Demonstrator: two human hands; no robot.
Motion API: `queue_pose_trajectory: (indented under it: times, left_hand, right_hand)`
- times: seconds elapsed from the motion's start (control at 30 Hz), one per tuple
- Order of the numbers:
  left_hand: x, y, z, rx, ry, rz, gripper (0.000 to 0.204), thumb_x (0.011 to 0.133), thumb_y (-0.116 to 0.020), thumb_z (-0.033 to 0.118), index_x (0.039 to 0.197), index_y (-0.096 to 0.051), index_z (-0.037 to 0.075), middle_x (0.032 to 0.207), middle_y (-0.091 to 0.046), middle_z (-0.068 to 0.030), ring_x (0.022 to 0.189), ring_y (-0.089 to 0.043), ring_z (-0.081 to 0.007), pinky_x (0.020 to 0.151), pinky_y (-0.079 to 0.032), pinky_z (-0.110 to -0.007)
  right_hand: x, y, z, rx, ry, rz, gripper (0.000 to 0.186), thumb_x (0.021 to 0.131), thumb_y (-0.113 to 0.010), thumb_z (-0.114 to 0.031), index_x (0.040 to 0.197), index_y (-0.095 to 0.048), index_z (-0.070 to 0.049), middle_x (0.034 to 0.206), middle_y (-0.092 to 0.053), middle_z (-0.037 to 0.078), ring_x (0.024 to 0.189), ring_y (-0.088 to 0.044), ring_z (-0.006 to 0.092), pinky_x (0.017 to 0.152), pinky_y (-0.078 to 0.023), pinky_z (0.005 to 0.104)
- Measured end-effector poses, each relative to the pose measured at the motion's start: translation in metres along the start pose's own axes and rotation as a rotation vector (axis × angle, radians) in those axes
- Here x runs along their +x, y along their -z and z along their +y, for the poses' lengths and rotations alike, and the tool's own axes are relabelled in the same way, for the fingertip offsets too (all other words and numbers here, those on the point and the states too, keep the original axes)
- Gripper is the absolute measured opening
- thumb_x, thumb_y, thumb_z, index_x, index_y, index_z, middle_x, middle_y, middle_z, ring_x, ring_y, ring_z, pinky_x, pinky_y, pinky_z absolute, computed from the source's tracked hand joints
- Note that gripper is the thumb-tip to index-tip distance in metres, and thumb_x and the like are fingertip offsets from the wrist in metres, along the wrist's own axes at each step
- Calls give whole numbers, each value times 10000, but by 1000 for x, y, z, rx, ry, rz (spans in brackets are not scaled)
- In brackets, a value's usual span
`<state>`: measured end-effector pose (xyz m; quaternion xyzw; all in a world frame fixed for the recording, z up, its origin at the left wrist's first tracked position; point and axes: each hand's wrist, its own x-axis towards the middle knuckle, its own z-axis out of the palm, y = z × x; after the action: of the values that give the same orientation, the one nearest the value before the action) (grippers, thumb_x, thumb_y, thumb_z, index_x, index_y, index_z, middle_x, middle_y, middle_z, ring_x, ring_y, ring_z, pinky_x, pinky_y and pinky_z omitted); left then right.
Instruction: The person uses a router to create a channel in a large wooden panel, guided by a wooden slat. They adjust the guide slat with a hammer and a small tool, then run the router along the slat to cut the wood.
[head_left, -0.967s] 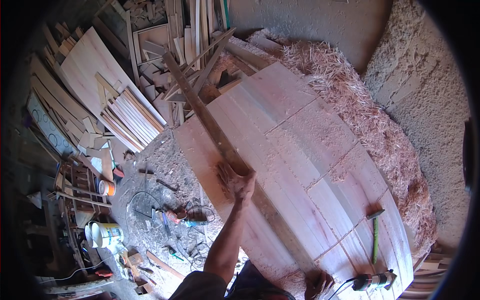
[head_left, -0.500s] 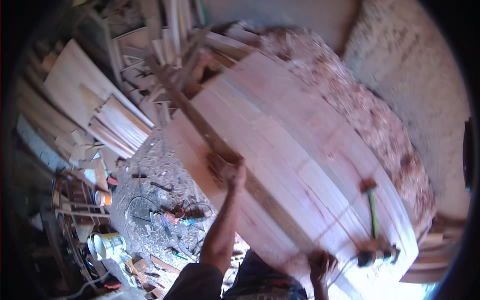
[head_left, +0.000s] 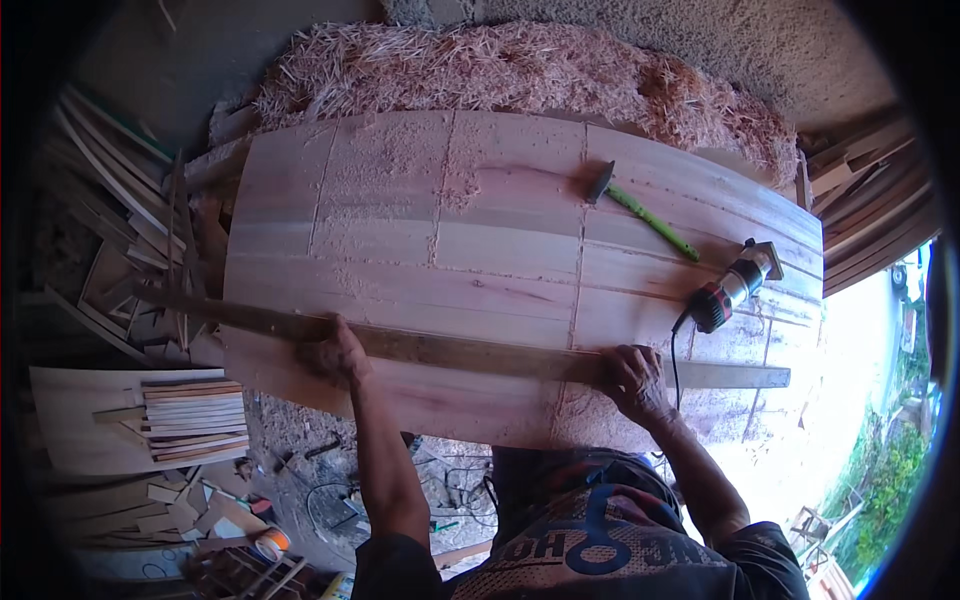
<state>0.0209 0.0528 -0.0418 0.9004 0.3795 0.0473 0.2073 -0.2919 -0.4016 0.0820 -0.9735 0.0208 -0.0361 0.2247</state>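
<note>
Left hand at 8 o'clock and right hand at 4 pinch the long wooden batten across the planked panel. Cross grooves are cut; two toward 10 and 11 stop short, seemingly unfinished.

Blown-out glare at right, dim left.

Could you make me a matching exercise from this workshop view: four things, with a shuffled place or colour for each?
1. Hammer
2. Power tool
3. Strip
4. Shavings

A. Heaped beyond the panel's far edge
B. Green-handled
C. Under the left hand and right hand
D. Silver, black and red

Pairs: 1-B, 2-D, 3-C, 4-A
</note>
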Motion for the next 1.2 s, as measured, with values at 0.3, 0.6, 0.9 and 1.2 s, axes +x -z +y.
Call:
queue_pose_trajectory:
  times: [0.3, 0.6, 0.9, 1.2]
  left_hand:
    - [-30, 32, 33, 74, -9, 9, 1221, 811, -618, 751, 1536, -211, -143, 1606, -220, -352, 1506, -220, -475, 1225, -203, -540]
    - [-28, 19, 25, 170, -92, 274, 1094, 767, -690, 738, 1359, -412, -139, 1285, -515, -274, 1147, -575, -444, 938, -502, -518]
    - [-13, 14, 17, 165, -75, 56, 1210, 829, -556, 799, 1485, -242, -168, 1520, -322, -349, 1418, -316, -494, 1154, -284, -551]
    - [-15, 20, 25, 173, -15, -77, 1212, 854, -520, 800, 1534, -205, -153, 1594, -263, -347, 1496, -239, -495, 1214, -211, -568]
  right_hand:
    - [-3, -7, 3, -65, 22, 39, 564, 818, -742, -240, 1322, -559, -64, 1228, -562, 140, 1157, -528, 351, 1013, -388, 523]
    - [-4, -10, 0, -79, 35, 56, 536, 823, -675, -177, 1329, -554, -45, 1246, -561, 147, 1173, -526, 355, 1057, -373, 521]
    - [-7, -11, 1, -31, 7, 42, 563, 824, -694, -185, 1355, -547, -71, 1260, -537, 143, 1215, -495, 367, 1079, -357, 535]
    - [-4, -5, 7, -3, -9, 58, 556, 852, -699, -267, 1354, -548, -83, 1253, -536, 148, 1213, -494, 375, 1072, -360, 537]
